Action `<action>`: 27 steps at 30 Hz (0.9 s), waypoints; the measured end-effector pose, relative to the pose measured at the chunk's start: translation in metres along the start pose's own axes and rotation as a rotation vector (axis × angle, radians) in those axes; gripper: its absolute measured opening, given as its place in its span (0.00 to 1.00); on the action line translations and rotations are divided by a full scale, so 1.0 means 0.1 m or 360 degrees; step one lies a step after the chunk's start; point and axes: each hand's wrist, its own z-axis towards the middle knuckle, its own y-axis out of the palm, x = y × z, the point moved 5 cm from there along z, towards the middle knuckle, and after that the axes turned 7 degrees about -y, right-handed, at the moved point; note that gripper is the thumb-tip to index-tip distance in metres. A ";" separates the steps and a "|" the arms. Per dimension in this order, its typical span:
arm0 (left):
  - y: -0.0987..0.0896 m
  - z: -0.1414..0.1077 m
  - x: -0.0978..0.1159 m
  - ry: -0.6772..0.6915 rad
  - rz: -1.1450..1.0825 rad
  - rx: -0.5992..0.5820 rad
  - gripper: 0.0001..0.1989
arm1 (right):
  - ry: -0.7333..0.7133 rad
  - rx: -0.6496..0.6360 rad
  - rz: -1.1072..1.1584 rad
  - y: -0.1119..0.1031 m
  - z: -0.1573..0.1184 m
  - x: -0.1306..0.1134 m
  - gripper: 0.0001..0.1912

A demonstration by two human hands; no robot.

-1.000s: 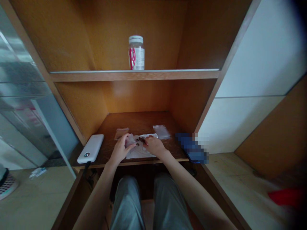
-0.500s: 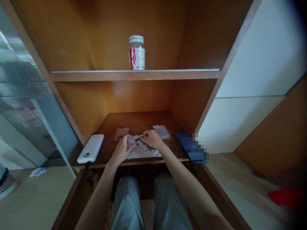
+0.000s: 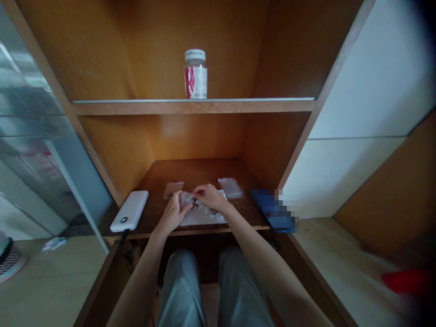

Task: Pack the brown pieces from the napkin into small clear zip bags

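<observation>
My left hand [image 3: 172, 213] is closed around a small clear plastic bag [image 3: 185, 199], thumb on the near side. Just right of it, my right hand [image 3: 211, 198] pinches with thumb and forefinger at the bag's edge; whatever lies between those fingertips is too small to make out. Beneath both hands a white sheet [image 3: 203, 220] is spread on the wooden shelf, with several small dark, shiny pieces [image 3: 214, 211] on it. Behind my left hand lies a flat clear bag [image 3: 174, 187]. Beyond my right hand rests a stack of clear zip bags [image 3: 231, 187].
A white power bank [image 3: 129, 211] with a black cable lies at the left of the shelf. A dark blue phone [image 3: 274, 211], partly pixelated, lies at the right edge. On the upper shelf [image 3: 194, 107] stands a clear bottle [image 3: 196, 77] with a white cap.
My right hand has shifted a little to the left, closer to my left hand and the clear plastic bag. My left hand stays nearly where it was.
</observation>
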 end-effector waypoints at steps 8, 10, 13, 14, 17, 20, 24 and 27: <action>-0.02 0.01 0.01 -0.0010 -0.0046 0.0000 0.22 | -0.0100 -0.0383 -0.0331 0.25 -0.10 0.01 0.11; -0.02 0.01 0.01 -0.0015 -0.0047 -0.0006 0.22 | -0.0087 -0.0421 -0.0383 0.29 -0.10 0.03 0.11; -0.02 0.01 0.01 -0.0019 -0.0049 -0.0006 0.21 | -0.0121 -0.0448 -0.0406 0.32 -0.09 0.04 0.10; -0.02 0.01 0.01 -0.0020 -0.0051 -0.0006 0.21 | -0.0125 -0.0441 -0.0405 0.32 -0.09 0.04 0.10; -0.02 0.01 0.01 -0.0031 -0.0054 -0.0007 0.21 | -0.0118 -0.0393 -0.0359 0.30 -0.08 0.05 0.08; -0.03 0.01 0.02 -0.0033 -0.0056 -0.0010 0.22 | -0.0074 -0.0205 -0.0259 0.21 -0.05 0.06 0.09; -0.02 0.01 0.02 -0.0051 -0.0024 -0.0016 0.22 | 0.0025 0.0149 -0.0029 0.04 0.01 0.06 0.08; -0.01 0.01 0.00 -0.0068 -0.0016 -0.0030 0.23 | -0.0019 0.0254 0.0181 0.00 0.04 -0.01 0.07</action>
